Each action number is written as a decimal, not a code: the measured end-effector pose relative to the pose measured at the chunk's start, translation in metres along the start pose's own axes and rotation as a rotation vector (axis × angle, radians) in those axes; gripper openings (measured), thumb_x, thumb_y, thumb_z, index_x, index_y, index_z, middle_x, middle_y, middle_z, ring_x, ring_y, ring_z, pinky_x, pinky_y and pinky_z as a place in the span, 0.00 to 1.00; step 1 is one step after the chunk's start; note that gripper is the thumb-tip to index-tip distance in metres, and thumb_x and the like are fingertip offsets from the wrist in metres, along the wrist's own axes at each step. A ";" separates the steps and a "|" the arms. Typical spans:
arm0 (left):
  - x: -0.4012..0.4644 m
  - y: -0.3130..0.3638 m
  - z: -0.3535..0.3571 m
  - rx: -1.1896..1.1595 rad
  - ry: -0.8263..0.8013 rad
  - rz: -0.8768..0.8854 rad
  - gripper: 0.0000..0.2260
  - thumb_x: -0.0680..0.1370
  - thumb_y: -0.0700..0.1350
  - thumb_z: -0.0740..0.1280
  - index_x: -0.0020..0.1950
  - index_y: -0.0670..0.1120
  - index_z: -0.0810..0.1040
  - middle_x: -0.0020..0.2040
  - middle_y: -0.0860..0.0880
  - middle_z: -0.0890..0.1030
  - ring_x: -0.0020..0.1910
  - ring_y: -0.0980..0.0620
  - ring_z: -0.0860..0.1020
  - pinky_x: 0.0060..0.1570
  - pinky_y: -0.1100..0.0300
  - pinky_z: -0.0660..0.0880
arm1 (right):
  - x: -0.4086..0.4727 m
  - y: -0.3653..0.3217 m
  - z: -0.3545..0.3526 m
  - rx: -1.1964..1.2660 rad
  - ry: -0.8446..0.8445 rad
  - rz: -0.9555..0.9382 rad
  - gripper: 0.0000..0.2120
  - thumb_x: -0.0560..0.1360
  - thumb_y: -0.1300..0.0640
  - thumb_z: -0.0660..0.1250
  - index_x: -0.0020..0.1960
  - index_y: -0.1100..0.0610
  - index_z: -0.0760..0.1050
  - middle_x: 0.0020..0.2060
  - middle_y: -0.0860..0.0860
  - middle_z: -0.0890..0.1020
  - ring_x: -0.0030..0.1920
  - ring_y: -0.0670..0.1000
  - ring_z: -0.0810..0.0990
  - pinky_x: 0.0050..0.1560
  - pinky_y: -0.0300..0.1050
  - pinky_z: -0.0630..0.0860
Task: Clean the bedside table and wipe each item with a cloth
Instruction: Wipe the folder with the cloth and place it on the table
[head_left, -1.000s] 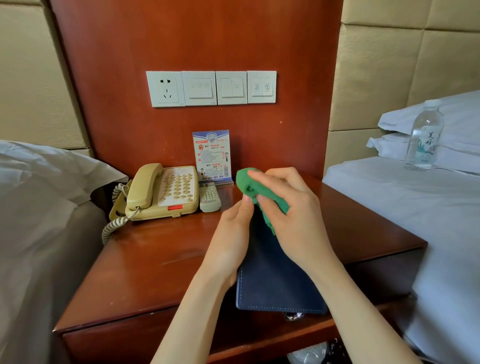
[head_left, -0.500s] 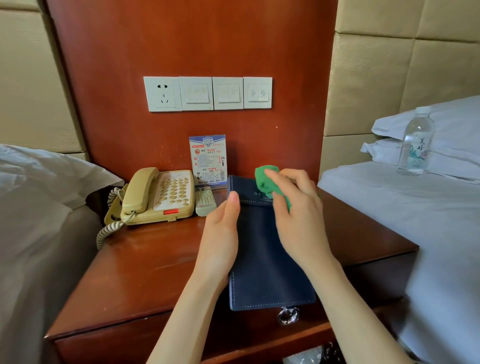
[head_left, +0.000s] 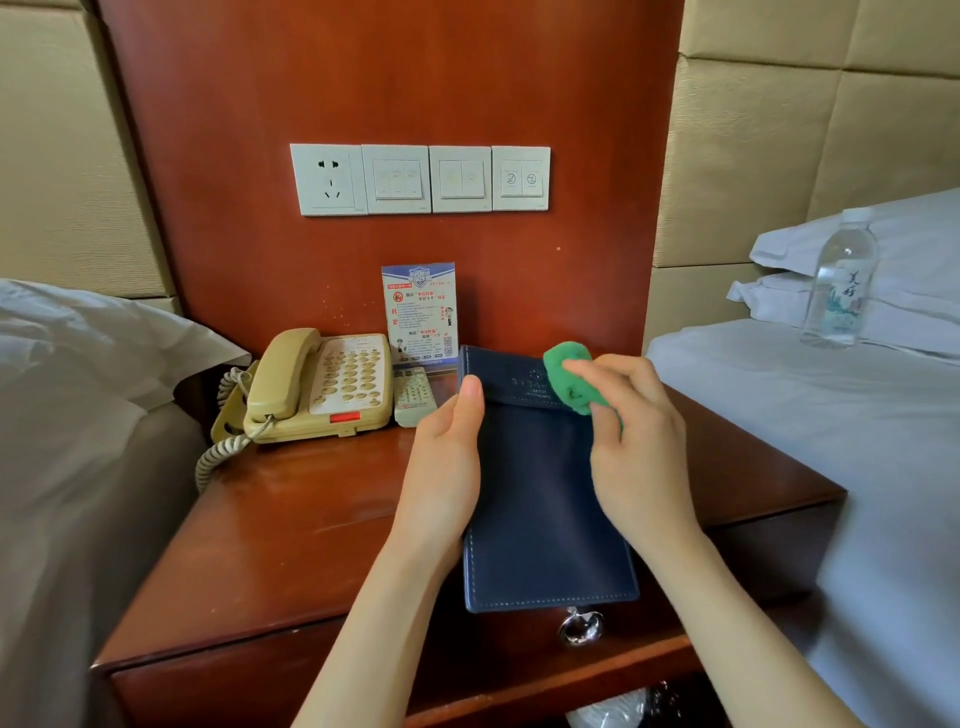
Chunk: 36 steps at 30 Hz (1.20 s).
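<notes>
A dark blue leather folder (head_left: 540, 499) is held above the wooden bedside table (head_left: 291, 525), its top end tilted away from me. My left hand (head_left: 447, 467) grips its left edge, thumb on the front. My right hand (head_left: 634, 441) pinches a bunched green cloth (head_left: 571, 376) and presses it against the folder's upper right corner. At the back of the table stand a beige telephone (head_left: 317, 387), a grey remote control (head_left: 413, 397) and an upright notice card (head_left: 420, 312).
Wall sockets and switches (head_left: 421, 179) sit on the wooden panel behind. A white-sheeted bed (head_left: 78, 395) lies on the left. A second bed on the right bears a water bottle (head_left: 839, 280) and pillows. A metal drawer knob (head_left: 579, 626) shows below the folder.
The green cloth and my right hand slid from the folder's upper left toward its upper right corner. The folder's top flap came into view. My left hand kept its hold.
</notes>
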<state>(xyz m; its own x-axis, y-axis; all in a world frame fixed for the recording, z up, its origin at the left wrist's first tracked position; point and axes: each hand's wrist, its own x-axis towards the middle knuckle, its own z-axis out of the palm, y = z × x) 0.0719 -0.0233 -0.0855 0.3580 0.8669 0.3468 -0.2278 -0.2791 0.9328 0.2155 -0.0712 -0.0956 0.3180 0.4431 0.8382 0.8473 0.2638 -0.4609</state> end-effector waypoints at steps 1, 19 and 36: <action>0.000 0.000 0.001 0.007 -0.026 0.005 0.18 0.83 0.57 0.56 0.43 0.57 0.84 0.45 0.63 0.85 0.46 0.68 0.81 0.39 0.72 0.74 | -0.004 -0.005 0.002 0.006 -0.015 -0.052 0.22 0.74 0.75 0.59 0.62 0.59 0.78 0.57 0.52 0.76 0.57 0.53 0.75 0.58 0.47 0.75; -0.001 0.009 -0.007 -0.009 -0.072 -0.018 0.21 0.83 0.56 0.56 0.38 0.60 0.86 0.41 0.58 0.86 0.42 0.65 0.83 0.34 0.76 0.73 | 0.014 0.005 -0.015 0.382 -0.295 0.395 0.18 0.78 0.54 0.64 0.67 0.45 0.71 0.59 0.38 0.78 0.58 0.37 0.76 0.55 0.34 0.72; 0.012 0.017 -0.009 -0.273 -0.347 -0.249 0.32 0.73 0.64 0.64 0.71 0.47 0.69 0.68 0.43 0.77 0.64 0.42 0.77 0.61 0.49 0.75 | 0.027 0.010 -0.027 1.058 0.610 0.826 0.11 0.79 0.62 0.63 0.60 0.55 0.76 0.48 0.48 0.83 0.44 0.46 0.82 0.43 0.41 0.79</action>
<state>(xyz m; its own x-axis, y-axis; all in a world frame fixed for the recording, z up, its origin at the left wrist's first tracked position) 0.0638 -0.0143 -0.0662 0.7007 0.6924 0.1718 -0.3088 0.0773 0.9480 0.2441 -0.0795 -0.0695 0.8992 0.4250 0.1043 -0.2720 0.7295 -0.6275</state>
